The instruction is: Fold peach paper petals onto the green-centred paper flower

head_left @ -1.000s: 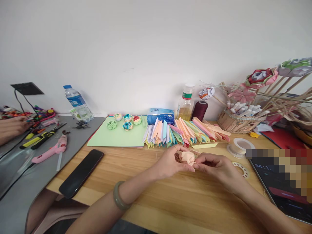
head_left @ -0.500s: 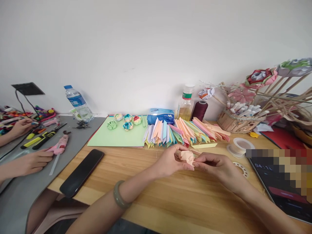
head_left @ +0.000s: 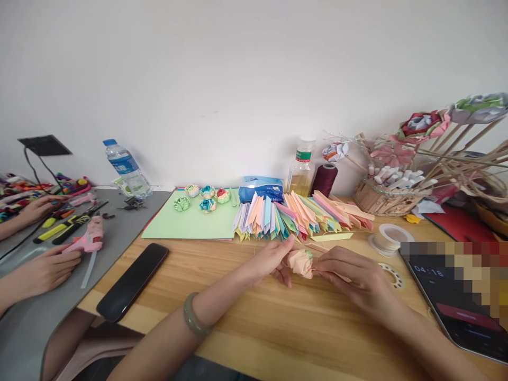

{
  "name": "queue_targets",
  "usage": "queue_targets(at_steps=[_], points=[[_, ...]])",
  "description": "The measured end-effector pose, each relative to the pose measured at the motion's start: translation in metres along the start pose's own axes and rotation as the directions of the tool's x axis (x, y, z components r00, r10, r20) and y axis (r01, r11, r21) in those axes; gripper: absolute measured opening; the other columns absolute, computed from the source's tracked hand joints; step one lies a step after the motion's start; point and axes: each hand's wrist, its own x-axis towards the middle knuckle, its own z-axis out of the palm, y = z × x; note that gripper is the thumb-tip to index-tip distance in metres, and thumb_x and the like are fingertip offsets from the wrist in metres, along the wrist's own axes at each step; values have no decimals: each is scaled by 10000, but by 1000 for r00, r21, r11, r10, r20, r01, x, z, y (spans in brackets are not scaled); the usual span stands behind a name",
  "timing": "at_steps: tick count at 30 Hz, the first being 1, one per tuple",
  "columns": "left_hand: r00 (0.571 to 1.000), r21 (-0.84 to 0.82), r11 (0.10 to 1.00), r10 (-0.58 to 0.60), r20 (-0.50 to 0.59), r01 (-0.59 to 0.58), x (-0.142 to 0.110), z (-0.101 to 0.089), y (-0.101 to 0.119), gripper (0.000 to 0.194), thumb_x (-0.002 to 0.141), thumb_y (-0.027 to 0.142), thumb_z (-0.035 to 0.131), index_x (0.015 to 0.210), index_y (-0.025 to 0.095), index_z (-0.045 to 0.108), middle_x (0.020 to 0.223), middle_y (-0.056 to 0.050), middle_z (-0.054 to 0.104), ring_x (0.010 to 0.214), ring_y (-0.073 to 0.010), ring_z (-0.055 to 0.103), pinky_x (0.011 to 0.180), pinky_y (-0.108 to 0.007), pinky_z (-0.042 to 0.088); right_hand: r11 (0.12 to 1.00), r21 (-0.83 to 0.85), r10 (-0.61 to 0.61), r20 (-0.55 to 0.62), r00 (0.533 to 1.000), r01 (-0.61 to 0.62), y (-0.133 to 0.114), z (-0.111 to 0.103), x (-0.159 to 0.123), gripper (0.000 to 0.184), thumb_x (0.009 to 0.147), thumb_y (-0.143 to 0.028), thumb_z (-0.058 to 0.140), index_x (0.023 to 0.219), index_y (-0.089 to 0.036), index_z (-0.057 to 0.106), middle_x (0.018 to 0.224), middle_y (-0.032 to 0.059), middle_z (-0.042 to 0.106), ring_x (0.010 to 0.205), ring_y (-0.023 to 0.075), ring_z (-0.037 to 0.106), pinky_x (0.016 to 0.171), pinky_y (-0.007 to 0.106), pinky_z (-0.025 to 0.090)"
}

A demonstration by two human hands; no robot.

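A small peach folded paper flower (head_left: pixel 300 262) sits between both my hands, just above the wooden table (head_left: pixel 254 317). My left hand (head_left: pixel 273 259) pinches its left side with the fingers closed round it; a green bangle is on that wrist. My right hand (head_left: pixel 351 275) grips the flower's right side, fingers curled. Right behind my hands lies a fan of folded coloured paper strips (head_left: pixel 297 214).
A black phone (head_left: pixel 133 280) lies at the left. Several finished paper flowers (head_left: pixel 202 198) rest on a green sheet (head_left: pixel 190 225). A tablet (head_left: pixel 456 301), tape rolls (head_left: pixel 391 238), a basket of flower sticks (head_left: pixel 397 193), bottles and thread stand around. Another person's hand (head_left: pixel 43 270) holds a pink glue gun (head_left: pixel 85 241).
My hands have lowered the peach flower slightly and turned it. The other person's hand came onto the grey mat and picked up the pink glue gun.
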Motion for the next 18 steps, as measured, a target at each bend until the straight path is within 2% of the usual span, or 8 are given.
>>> queue_targets(at_steps=[1,3,5,7,9,11,15,18], points=[[1000,-15,1000,5,25,-4,-1,-1,1,542,664,628,464,757,102,554,599,-17,551,369,-67,499,389,-197,405,1000,-20,-20,-9,1000,19,1,1,-1,188,825,-236,472,846,-250,658,804,60,673,756,199,594,649,315,470],[998,-90,995,49,42,-45,-3,-1,3,443,637,521,591,799,110,552,649,-17,562,428,-67,522,442,-202,435,998,-64,-14,-60,998,10,3,1,-2,168,817,-232,488,871,-252,645,830,60,664,775,200,589,674,318,465],[993,-184,976,119,18,-114,-5,-1,6,447,612,417,666,937,139,536,765,-34,580,519,-82,559,510,-223,461,993,-87,65,-149,987,-79,3,2,-1,157,809,-256,505,914,-238,620,864,66,649,761,200,586,685,321,459],[984,-218,960,175,-17,-174,-6,0,8,511,586,341,706,1025,165,510,885,-60,578,626,-110,582,550,-241,466,975,-37,207,-199,958,-218,2,2,1,178,813,-310,496,927,-217,596,878,71,637,734,196,581,664,318,458],[978,-194,959,206,-32,-208,-5,2,8,540,554,281,733,1032,162,511,941,-75,571,719,-134,574,576,-249,461,937,77,348,-178,920,-340,0,2,3,217,826,-370,462,899,-204,581,839,64,632,710,190,574,624,301,456],[974,-159,961,226,-30,-228,-4,4,5,558,519,229,751,1017,154,512,917,-65,573,758,-141,555,606,-258,454,894,208,429,-135,893,-398,-2,3,5,254,819,-420,455,864,-197,569,791,50,625,704,185,569,599,281,455],[945,-91,941,325,-16,-325,1,6,-2,520,495,183,759,946,151,502,851,-27,563,771,-123,525,693,-259,423,818,425,459,-78,885,-387,-3,6,8,273,747,-453,548,838,-195,545,762,34,602,703,177,565,608,264,461],[914,-87,911,405,11,-403,4,7,-5,493,495,181,758,908,159,488,872,-14,531,772,-107,502,696,-231,402,813,459,427,-51,903,-359,-3,8,8,240,737,-426,574,809,-198,553,773,32,586,729,175,553,650,268,453]])
